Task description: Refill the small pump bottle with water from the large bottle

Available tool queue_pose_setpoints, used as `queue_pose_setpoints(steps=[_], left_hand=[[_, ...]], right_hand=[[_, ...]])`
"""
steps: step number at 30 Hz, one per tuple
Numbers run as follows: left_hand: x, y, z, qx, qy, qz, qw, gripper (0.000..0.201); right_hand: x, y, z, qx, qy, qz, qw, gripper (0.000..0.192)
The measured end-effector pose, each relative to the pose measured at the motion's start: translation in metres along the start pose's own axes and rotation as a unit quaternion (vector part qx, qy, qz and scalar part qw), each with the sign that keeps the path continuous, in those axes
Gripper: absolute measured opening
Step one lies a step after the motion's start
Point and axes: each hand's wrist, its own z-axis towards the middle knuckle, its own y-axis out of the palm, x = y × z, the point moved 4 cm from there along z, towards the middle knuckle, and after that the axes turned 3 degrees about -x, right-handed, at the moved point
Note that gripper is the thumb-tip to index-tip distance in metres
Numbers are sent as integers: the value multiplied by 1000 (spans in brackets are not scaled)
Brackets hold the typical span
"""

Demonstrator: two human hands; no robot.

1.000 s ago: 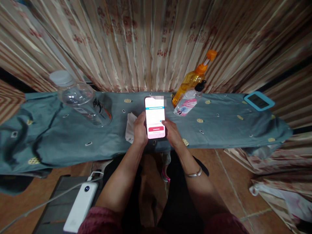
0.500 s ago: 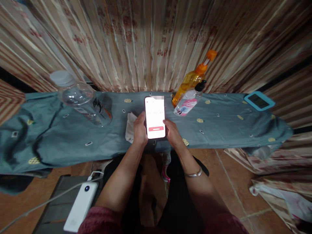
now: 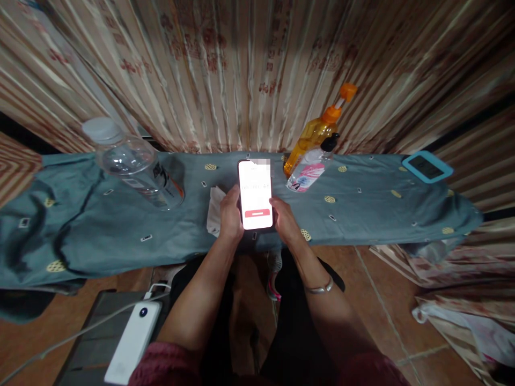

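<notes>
Nothing on the table has moved since a second ago, and both hands sit where they were; only the phone's screen differs, its earlier layout gone and a white page with one red bar near the bottom now showing.

Behind everything hangs a striped, patterned curtain (image 3: 249,69). Below it runs the long table under a grey-green cloth (image 3: 362,209) with small printed motifs, spanning the view from left to right. On the table's left part stands a large clear bottle (image 3: 134,169) with a white cap. Near the back edge, just right of centre, an orange bottle (image 3: 316,128) with an orange spout stands touching a smaller clear bottle (image 3: 308,172) with a pink label and black cap. At the far right end lies a teal-framed device (image 3: 427,166).

The phone (image 3: 255,194) is held over the table's front edge, near its middle, screen lit and facing up. The left hand (image 3: 229,214) is wrapped round the phone's left side; the right hand (image 3: 284,217) is closed on its right side, thumb against the screen's edge, a metal bangle (image 3: 319,287) on that wrist. A crumpled white tissue (image 3: 214,209) lies on the cloth just left of the left hand. On the floor at lower left, a white power bank (image 3: 132,343) with a cable rests on a dark case.
</notes>
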Motion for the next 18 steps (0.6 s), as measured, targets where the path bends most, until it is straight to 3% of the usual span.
queue_pose_setpoints(steps=[18], left_hand=[[9, 0, 1, 2, 15, 17, 1000, 38]], right_hand=[[-2, 7, -4, -18, 35, 12, 999, 39]])
